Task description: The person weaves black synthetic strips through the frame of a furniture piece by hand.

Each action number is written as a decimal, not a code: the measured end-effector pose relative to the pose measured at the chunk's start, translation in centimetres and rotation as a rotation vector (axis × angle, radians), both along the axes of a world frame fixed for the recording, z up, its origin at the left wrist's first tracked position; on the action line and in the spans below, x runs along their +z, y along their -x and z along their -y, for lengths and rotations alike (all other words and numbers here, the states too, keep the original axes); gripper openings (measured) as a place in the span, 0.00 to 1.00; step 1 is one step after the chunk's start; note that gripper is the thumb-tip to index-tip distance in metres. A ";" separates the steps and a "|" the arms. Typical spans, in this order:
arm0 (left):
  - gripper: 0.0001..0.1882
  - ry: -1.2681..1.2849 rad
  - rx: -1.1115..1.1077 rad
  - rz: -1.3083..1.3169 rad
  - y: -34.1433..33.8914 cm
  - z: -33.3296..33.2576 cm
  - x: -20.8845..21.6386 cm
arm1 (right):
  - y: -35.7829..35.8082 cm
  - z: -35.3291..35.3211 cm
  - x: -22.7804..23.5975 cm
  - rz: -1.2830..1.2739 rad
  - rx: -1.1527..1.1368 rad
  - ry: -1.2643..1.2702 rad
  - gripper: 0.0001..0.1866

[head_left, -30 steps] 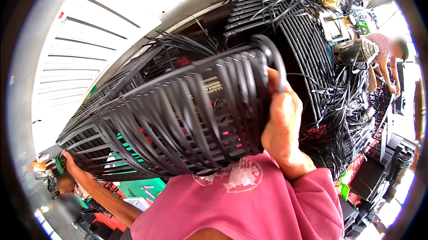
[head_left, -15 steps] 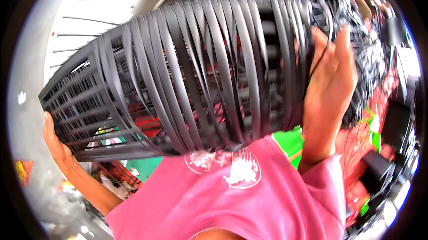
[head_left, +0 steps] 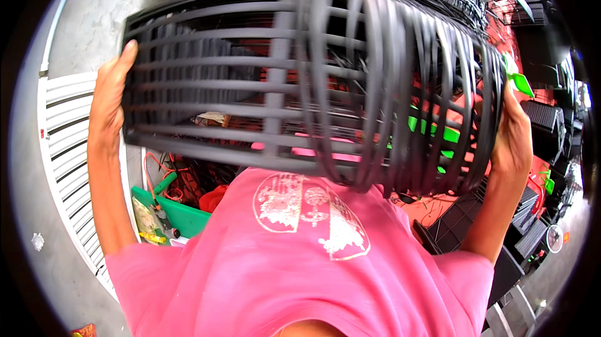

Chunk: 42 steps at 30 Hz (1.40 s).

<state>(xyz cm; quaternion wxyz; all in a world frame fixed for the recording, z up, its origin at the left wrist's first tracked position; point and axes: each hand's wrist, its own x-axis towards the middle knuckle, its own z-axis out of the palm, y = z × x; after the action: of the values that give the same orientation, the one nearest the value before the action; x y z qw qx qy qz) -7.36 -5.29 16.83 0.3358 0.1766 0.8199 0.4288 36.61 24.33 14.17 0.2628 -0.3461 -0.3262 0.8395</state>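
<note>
Black basket [head_left: 300,80] up at chest height, lying sideways, long axis left to right, woven end rightward; left hand [head_left: 111,102] clasping flat slatted end, right hand [head_left: 513,137] gripping rounded end, over pink shirt [head_left: 294,262]
</note>
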 end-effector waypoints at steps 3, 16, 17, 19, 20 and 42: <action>0.21 -0.029 -0.090 0.114 1.9 -4.7 -5.1 | -1.9 1.6 -2.2 0.149 -0.223 0.038 0.13; 0.18 0.003 -0.169 0.304 3.2 -11.6 -26.2 | -2.9 7.4 -20.3 0.052 -0.488 0.174 0.15; 0.18 -0.018 -0.134 0.412 2.2 -12.6 -27.5 | -3.5 7.3 -22.3 0.079 -0.528 0.168 0.14; 0.19 -0.013 -0.080 0.498 3.0 -12.6 -30.3 | -3.2 7.3 -26.3 0.084 -0.580 0.146 0.14; 0.20 0.001 -0.029 0.520 2.5 -13.1 -31.7 | -3.3 7.4 -27.9 0.091 -0.612 0.124 0.14; 0.33 0.379 -0.684 -0.938 -13.6 -21.3 -36.5 | -10.6 8.8 -27.8 1.078 -0.274 -0.770 0.25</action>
<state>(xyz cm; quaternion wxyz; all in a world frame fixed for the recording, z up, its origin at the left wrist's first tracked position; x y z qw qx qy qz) 6.28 16.03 -19.66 0.0834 0.5371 0.8391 0.0197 47.26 15.55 -13.60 0.2721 -0.6364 -0.6406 0.3326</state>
